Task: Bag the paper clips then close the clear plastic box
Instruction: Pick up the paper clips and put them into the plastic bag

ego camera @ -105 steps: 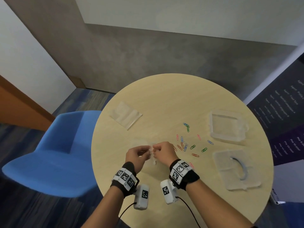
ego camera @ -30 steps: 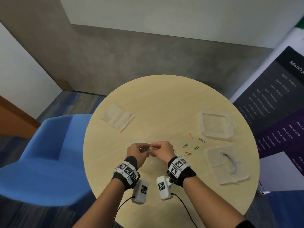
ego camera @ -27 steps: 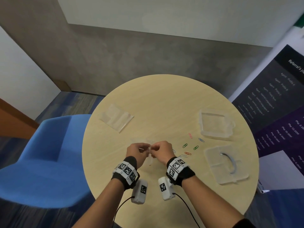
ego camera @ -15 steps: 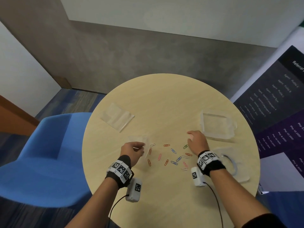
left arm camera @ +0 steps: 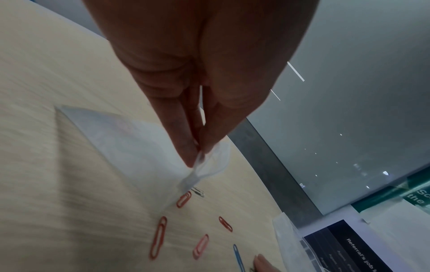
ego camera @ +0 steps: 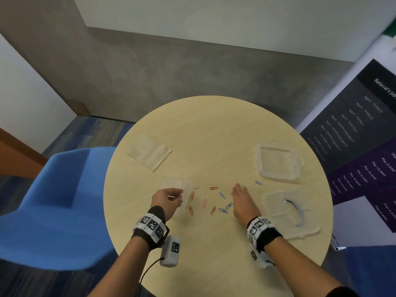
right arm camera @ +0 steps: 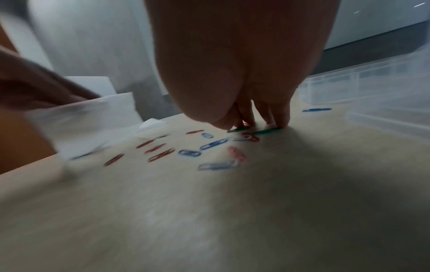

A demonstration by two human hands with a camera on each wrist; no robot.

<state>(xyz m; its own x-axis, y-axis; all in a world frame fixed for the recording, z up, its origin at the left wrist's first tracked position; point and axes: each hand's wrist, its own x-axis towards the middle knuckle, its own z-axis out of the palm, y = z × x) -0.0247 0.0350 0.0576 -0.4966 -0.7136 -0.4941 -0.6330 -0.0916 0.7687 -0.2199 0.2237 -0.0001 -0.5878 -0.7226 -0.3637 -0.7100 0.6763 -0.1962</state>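
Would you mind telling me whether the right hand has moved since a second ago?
Yes. The right hand has left the left hand and the bag, moving rightward toward the clear plastic box; its fingertips now rest among the paper clips.

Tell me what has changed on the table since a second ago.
The right hand let go of the small clear bag and moved right; its fingertips now press green clips on the table. The paper clips, hidden under the hands before, lie scattered between the hands. The left hand still pinches the bag. The spare bags, box and lid stayed put.
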